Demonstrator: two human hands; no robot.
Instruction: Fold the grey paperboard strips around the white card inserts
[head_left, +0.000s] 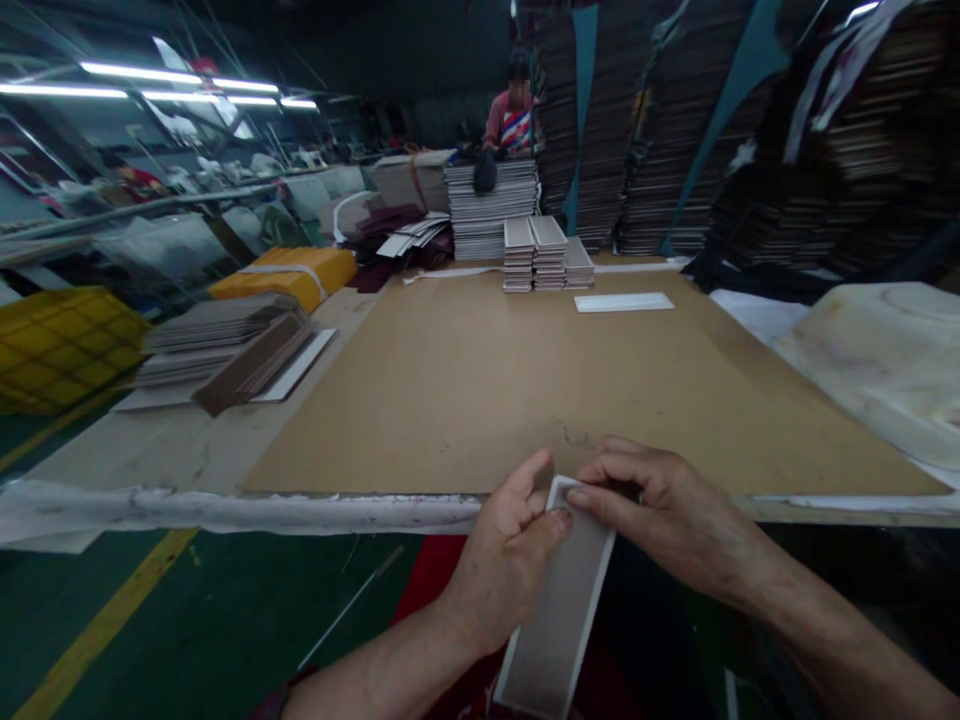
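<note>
Both hands are pinching the far end of a grey card (559, 610) at the table (465, 390) edge: left hand (510, 560) thumb on top, right hand (660, 510) fingers gripping its corner.

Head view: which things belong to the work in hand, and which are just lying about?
In hand: grey panel, pinched at its far end by left hand and right hand; brown board.

Lying about: white strip, small panel stacks, yellow crate, fanned boards.

Single head-worn view, looking forward and down across table (465, 390); hands close at lower edge, stacks far.
</note>
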